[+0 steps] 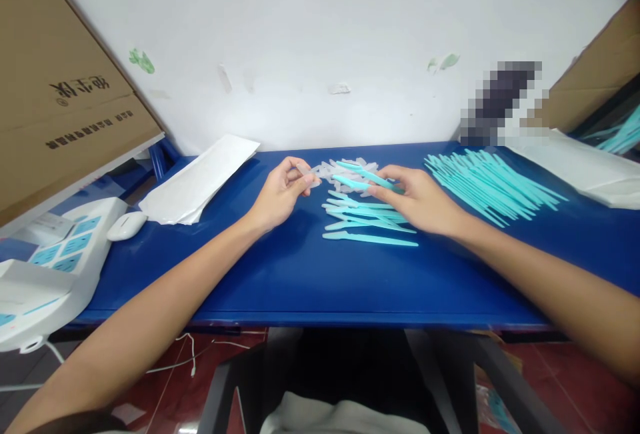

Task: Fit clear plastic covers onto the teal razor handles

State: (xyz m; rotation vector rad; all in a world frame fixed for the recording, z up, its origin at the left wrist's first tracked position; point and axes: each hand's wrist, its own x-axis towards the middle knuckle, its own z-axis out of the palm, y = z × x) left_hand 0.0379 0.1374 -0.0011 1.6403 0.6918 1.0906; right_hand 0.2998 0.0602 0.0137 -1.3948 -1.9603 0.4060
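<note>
Between the finger and thumb of my left hand (283, 194) are small translucent plastic caps (306, 177). My right hand (415, 197) pinches two turquoise eyebrow razors (357, 183), their head ends pointing left. Behind and between the hands lies a heap of loose translucent caps (327, 171), partly covered by the held razors. Just below my right hand, several turquoise razors (365, 211) lie in a loose group, with one razor (370, 239) apart at the front. A larger pile of turquoise razors (493, 184) rests to the right of that hand.
White paper-like sheets (200, 181) lie at left on the blue table (300, 281). A white power strip (75, 247) and a small white case (127, 226) stand near a cardboard box (65, 87). A white packet (580, 161) lies at right, and a wall (310, 41) rises behind.
</note>
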